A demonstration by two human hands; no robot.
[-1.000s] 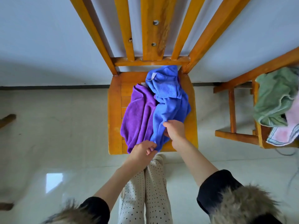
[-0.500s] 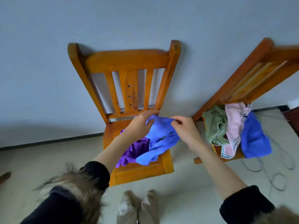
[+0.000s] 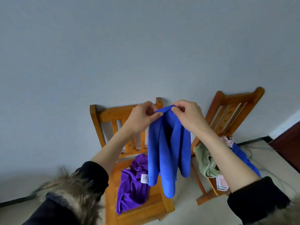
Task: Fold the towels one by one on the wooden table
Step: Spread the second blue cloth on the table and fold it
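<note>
Head view shows both hands raised before a pale wall, pinching the top edge of a blue towel (image 3: 168,148). Left hand (image 3: 142,118) grips one end between thumb and fingertips; right hand (image 3: 189,115) pinches the edge just beside it, other fingers curled. This towel hangs in long folds above the near wooden chair (image 3: 142,213), where a purple towel (image 3: 133,181) lies crumpled on the seat. On a second chair (image 3: 227,114) to the right lie green (image 3: 205,159) and pink (image 3: 221,182) towels
</note>
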